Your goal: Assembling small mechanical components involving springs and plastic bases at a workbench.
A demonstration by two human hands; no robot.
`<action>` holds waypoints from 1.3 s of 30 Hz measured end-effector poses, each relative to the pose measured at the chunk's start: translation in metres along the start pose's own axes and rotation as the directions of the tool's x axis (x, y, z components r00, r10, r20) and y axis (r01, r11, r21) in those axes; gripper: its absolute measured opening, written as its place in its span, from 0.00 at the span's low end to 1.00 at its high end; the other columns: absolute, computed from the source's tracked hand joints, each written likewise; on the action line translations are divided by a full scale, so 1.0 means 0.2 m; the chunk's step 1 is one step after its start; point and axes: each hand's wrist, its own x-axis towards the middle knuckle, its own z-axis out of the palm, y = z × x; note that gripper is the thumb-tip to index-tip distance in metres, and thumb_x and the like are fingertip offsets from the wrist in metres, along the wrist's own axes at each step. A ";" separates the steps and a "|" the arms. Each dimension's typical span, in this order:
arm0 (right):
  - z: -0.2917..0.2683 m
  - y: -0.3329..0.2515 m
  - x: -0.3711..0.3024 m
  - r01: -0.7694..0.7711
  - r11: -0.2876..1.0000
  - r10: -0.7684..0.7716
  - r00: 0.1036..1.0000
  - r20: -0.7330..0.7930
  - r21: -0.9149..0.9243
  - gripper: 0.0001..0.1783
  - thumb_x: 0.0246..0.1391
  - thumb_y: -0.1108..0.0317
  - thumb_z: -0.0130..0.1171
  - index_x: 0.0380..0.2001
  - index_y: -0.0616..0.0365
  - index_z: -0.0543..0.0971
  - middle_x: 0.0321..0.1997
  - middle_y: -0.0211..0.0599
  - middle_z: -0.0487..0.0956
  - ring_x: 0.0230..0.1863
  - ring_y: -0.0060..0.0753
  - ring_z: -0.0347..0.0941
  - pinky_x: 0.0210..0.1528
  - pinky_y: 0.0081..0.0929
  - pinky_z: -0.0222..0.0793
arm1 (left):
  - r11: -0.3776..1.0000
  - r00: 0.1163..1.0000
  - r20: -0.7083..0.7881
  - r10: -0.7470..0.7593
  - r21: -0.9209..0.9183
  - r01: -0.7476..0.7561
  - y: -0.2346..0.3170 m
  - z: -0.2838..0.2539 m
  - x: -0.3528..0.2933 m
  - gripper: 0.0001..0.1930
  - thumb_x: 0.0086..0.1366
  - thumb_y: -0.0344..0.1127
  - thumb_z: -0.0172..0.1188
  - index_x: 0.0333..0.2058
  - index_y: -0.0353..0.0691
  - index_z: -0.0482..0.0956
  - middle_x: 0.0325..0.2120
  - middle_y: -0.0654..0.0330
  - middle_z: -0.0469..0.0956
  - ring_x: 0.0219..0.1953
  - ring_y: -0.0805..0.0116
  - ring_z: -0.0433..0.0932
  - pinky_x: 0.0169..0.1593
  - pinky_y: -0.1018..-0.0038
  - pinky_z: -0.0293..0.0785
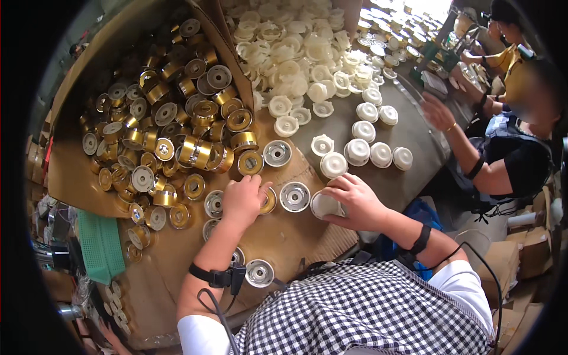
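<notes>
My left hand (242,200) is closed at the edge of a gold round cap (269,201) on the cardboard, its fingertips partly hiding it. My right hand (357,203) grips a white round plastic cap (325,205), tilted so its side shows. Between the hands lies a silver-faced round cap (294,197). Another silver-faced cap (277,154) is just beyond, beside a gold ring-shaped cap (251,163). Nearer to me, a silver-faced cap (259,273) rests by my apron, and more sit under and beside my left forearm.
A cardboard box (77,154) on the left spills gold caps (195,151). White plastic pieces (290,59) are heaped at the back. White round caps (357,152) stand on the grey table to the right. A green basket (99,245) is at left; a co-worker's hand (438,112) reaches in at right.
</notes>
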 end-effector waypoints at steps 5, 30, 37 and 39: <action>-0.01 0.03 -0.03 -0.046 0.996 0.043 0.998 -0.049 -0.076 0.30 0.43 0.54 0.76 0.49 0.54 0.84 0.56 0.38 0.77 0.63 0.44 0.68 0.66 0.44 0.65 | 0.993 0.998 -0.024 0.051 0.107 -0.048 0.08 -0.07 0.01 0.14 0.66 0.46 0.65 0.34 0.39 0.81 0.32 0.53 0.80 0.34 0.46 0.78 0.43 0.56 0.73; -0.20 0.59 0.28 -0.112 0.991 0.080 0.937 -0.340 -0.076 0.24 0.50 0.58 0.73 0.48 0.55 0.81 0.60 0.37 0.77 0.64 0.47 0.68 0.67 0.46 0.63 | 0.879 0.879 0.015 0.476 -0.016 -0.476 0.31 0.16 0.83 0.25 0.55 0.27 0.71 0.54 0.47 0.83 0.55 0.59 0.78 0.57 0.57 0.78 0.56 0.63 0.79; -0.06 0.57 0.81 -0.005 1.000 0.002 0.994 -0.111 -0.031 0.28 0.47 0.69 0.70 0.55 0.50 0.82 0.60 0.38 0.77 0.62 0.47 0.71 0.64 0.42 0.71 | 0.177 0.979 0.122 -0.165 -0.972 0.152 0.12 -0.27 0.44 0.29 0.59 0.22 0.73 0.59 0.29 0.74 0.52 0.53 0.81 0.54 0.65 0.81 0.59 0.71 0.79; 0.04 0.56 0.89 0.072 0.988 -0.083 0.993 -0.078 -0.138 0.29 0.46 0.71 0.69 0.56 0.48 0.81 0.59 0.37 0.77 0.62 0.47 0.71 0.63 0.42 0.72 | 0.094 0.959 0.158 -0.235 -0.978 0.185 0.09 -0.30 0.31 0.29 0.60 0.21 0.73 0.60 0.29 0.74 0.52 0.54 0.81 0.55 0.65 0.80 0.59 0.71 0.78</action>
